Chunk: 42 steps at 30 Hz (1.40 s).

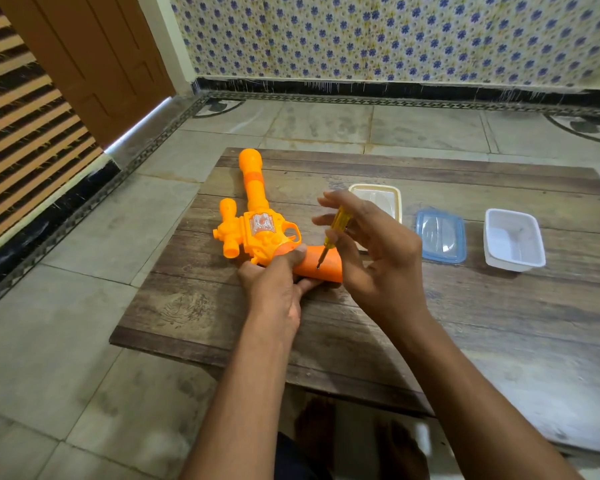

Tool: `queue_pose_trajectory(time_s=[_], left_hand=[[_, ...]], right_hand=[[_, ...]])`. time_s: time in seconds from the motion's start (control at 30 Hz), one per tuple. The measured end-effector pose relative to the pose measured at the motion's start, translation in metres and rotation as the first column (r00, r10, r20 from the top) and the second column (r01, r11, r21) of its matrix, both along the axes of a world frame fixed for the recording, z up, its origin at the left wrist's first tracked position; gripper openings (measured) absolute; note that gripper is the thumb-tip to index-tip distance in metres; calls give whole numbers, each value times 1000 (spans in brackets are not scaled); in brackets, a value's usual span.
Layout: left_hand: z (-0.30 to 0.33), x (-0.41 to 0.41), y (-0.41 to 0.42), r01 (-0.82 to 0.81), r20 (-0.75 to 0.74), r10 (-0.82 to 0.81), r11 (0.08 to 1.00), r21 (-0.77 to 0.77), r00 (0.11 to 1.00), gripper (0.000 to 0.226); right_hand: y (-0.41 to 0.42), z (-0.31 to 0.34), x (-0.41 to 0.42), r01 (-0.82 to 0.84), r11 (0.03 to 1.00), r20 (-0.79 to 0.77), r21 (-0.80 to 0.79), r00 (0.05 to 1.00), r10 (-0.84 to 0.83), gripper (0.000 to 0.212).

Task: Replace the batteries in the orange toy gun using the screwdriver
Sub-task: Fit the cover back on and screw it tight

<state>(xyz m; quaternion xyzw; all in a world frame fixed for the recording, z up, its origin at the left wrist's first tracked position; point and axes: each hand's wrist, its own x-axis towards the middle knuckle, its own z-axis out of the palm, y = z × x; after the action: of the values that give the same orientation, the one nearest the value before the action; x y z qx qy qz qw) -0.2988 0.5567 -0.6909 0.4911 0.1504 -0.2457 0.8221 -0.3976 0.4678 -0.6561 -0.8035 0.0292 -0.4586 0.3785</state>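
Head view: one wooden table (pixel 361 327) stands on a tiled floor (pixel 84 306) near a wall with blue floral tiles (pixel 395 36). One orange toy gun (pixel 257 226) lies flat on the left part of the table, barrel pointing away from the person, grip pointing toward the table centre.

The left hand (pixel 274 289) holds the gun at the junction of body and grip: the thumb presses on top, and fingers curl under the grip. The right hand (pixel 371 251) holds one yellow-handled screwdriver (pixel 333 233) between thumb and fingers; the remaining fingers are spread and extended. The screwdriver stands tilted, handle up, with its tip touching the upper face of the grip. Whether the tip sits in a screw head cannot be told.

Surrounding items, counted:
- One shallow cream-rimmed tray (pixel 388 199), just behind the right hand. The hand hides the tray's near-left portion.
- One clear lid with a blue rim (pixel 440 237), flat on the table, to the right of the tray.
- One white rectangular container (pixel 515 240), to the right of the lid and apart from it.

The three items form a row across the right half of the table. A brown door (pixel 94 64) and a slatted panel (pixel 25 133) stand at the left of the room.
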Motion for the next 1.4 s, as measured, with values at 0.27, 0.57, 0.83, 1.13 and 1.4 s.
queue_pose_trajectory(time_s=[0.27, 0.57, 0.83, 1.13, 1.4], left_hand=[[2, 3, 3, 9, -2, -9, 1000, 8, 1000, 68], [2, 3, 1, 22, -3, -22, 1000, -2, 1000, 72], [-2, 4, 1, 45, 7, -45, 999, 16, 999, 77], [0, 3, 1, 35, -1, -35, 999, 17, 999, 73], [-2, 2, 1, 10, 18, -10, 1000, -12, 1000, 71]], right_hand=[[0, -3, 3, 78, 993, 10, 84, 997, -80, 38], [-4, -6, 5, 124, 947, -24, 297, 992, -122, 48], [-4, -6, 7, 223, 934, -42, 279, 975, -220, 41], [-3, 3, 3, 67, 997, -42, -39, 997, -69, 42], [-5, 6, 2, 86, 984, -42, -159, 995, -93, 43]])
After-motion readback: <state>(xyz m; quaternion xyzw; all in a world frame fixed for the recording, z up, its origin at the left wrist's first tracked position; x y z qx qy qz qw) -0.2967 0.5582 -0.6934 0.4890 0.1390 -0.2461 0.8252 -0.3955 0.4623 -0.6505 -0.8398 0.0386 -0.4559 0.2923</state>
